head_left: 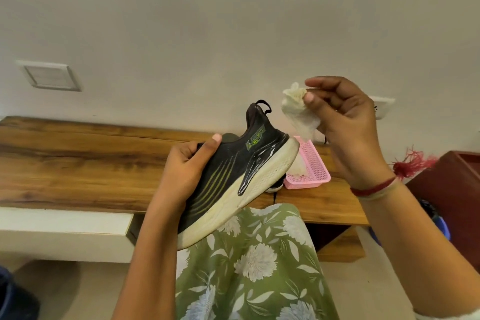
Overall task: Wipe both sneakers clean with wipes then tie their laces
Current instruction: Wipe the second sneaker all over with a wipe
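I hold the black sneaker (pixel 233 182) up in the air over my lap. It is tipped, with the heel high and far from me and the toe low and close. My left hand (pixel 187 169) grips it around the top, thumb on the near side. The white sole (pixel 259 189) looks yellow and dirty along its edge.

My right hand (pixel 345 122) pinches a crumpled wipe (pixel 298 109) between thumb and fingers, up by the heel but not touching it.

Here is what I think could go wrong. I only hold the wipe by a small bit, so if I rub hard it may slip out or tear. It is bunched up, so only a little of it would touch the sole and dirt could be left behind. One hand holds the whole sneaker, and a hard push from the wipe could twist it out of my grip and drop it.

The other sneaker (pixel 276 185) sits on the bench (pixel 91 163), mostly hidden behind the one I hold. Its lace (pixel 274 199) hangs over the bench edge, and I could snag it and pull that sneaker down. The pink basket (pixel 314 163) with more wipes is just beside it, and I could knock it with the heel.
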`<state>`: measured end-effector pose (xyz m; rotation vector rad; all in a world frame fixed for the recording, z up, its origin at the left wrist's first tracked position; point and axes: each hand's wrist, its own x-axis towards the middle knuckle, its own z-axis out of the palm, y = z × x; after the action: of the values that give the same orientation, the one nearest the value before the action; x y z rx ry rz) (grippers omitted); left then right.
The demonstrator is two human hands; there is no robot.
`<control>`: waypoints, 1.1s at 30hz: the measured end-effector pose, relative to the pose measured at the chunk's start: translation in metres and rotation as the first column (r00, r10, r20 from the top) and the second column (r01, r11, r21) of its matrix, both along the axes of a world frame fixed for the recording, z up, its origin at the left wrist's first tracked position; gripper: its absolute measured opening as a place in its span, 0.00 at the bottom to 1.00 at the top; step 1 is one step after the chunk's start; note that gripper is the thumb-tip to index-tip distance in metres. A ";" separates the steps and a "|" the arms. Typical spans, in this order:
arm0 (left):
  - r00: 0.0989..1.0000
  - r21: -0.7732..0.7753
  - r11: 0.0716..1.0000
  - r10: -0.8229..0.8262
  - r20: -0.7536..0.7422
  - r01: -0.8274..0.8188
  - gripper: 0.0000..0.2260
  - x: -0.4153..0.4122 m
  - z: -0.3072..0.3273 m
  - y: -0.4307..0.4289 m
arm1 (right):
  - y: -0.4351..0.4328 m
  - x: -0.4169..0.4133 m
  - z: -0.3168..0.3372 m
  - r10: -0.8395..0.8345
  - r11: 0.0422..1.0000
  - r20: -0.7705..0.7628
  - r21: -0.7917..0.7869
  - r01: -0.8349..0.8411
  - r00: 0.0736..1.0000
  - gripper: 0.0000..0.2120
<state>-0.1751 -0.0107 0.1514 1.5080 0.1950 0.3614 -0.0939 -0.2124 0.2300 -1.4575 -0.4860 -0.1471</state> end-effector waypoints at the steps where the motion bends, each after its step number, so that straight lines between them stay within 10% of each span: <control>1: 1.000 -0.014 1.000 -0.011 0.023 0.011 0.20 0.000 -0.001 0.001 | -0.003 0.002 0.003 0.019 0.999 -0.068 0.050 -0.015 0.998 0.09; 10: 0.990 -0.041 0.999 0.031 0.137 -0.025 0.20 0.001 -0.008 0.005 | -0.003 0.006 -0.002 0.260 0.960 -0.484 0.223 -0.169 0.836 0.14; 19: 0.967 -0.017 0.996 0.086 0.239 -0.084 0.18 -0.001 -0.010 0.007 | 0.003 -0.022 0.000 0.123 0.891 -0.066 -0.431 -0.139 0.990 0.13; 33: 0.947 -0.050 0.981 0.193 0.257 -0.186 0.14 -0.002 -0.008 0.011 | 0.022 -0.070 -0.004 -0.085 0.844 0.549 -0.405 0.353 0.832 0.04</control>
<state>-0.1775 -0.0002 0.1431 1.4048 0.1350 0.7048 -0.1637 -0.1899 0.2257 -1.9916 -0.8270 -0.6620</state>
